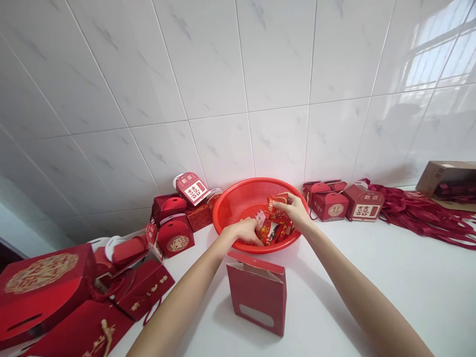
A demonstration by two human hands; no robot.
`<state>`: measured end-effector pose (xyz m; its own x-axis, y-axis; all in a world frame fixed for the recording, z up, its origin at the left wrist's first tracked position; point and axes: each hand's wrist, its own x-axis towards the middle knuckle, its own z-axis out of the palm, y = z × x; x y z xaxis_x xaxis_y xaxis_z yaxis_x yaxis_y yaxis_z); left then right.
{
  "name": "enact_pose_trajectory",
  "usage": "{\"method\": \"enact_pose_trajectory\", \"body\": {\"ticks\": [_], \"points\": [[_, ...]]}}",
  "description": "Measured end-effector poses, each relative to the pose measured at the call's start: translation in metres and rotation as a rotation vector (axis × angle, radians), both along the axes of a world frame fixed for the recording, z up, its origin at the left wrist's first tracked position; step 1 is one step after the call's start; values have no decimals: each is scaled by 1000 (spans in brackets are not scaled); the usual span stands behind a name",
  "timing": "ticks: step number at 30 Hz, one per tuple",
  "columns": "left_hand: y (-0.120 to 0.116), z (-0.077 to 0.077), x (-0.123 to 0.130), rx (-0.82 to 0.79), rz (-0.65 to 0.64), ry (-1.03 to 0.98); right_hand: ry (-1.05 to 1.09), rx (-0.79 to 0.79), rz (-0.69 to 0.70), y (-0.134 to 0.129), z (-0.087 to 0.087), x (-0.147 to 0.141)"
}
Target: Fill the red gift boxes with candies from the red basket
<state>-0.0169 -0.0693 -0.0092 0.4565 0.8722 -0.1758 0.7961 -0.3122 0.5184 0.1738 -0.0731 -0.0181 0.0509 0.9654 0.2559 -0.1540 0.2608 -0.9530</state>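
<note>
Both hands reach into a red plastic basket (238, 191) that holds red wrapped packets (278, 230). My right hand (293, 210) pinches a red and gold packet (274, 207) on the basket's right side. At the left, my left hand (248, 231) has its fingers curled down among the packets, beside a small pink packet (260, 218); its fingertips are partly hidden, so what it grips is unclear. In front of the basket stands a dark red paper box (256, 295), upright, its top flaps partly open and a pale oval window low on its face.
Red boxes (176, 233) are grouped left of the basket, with larger ones (40, 282) at the far left. Two small boxes (330, 206) stand to its right, near dark red ribbons (416, 213) and a brown carton (433, 178). A tiled wall (223, 89) rises behind.
</note>
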Motion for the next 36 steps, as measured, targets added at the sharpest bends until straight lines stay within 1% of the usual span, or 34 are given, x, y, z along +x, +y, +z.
{"method": "enact_pose_trajectory", "body": {"ticks": [3, 6, 8, 12, 15, 18, 21, 23, 26, 28, 30, 33, 36], "points": [[-2, 1, 3, -32, -85, 48, 15, -2, 3, -1, 0, -1], [-2, 1, 4, -43, -183, -139, 10, 5, -4, -1, -1, -1], [-1, 0, 4, -75, -211, -191, 3, 13, -10, -1, -1, 0], [2, -3, 2, -91, -185, -137, 4, 20, -1, -1, -1, 0], [5, -7, -1, -81, -177, -150, 10, 27, 2, -3, 0, 0], [10, -10, -2, -47, -92, -207, 19, 30, -1, -3, 1, -1], [17, -10, -4, 112, 79, -323, 36, 35, -10, -2, 1, 0], [22, -9, -4, 227, 180, -462, 64, 37, -21, -2, 1, 0], [27, -5, -6, 317, 258, -679, 140, 5, -2, -1, 2, -1], [29, -3, -7, 326, 256, -776, 187, -30, 22, -1, 3, -1], [30, -3, -9, 306, 223, -838, 211, -56, 36, 0, 4, -1], [31, -4, -9, 262, 172, -890, 203, -58, 53, 1, 3, 0], [30, -4, -7, 242, 130, -902, 169, -67, 121, 1, 3, 1]]}}
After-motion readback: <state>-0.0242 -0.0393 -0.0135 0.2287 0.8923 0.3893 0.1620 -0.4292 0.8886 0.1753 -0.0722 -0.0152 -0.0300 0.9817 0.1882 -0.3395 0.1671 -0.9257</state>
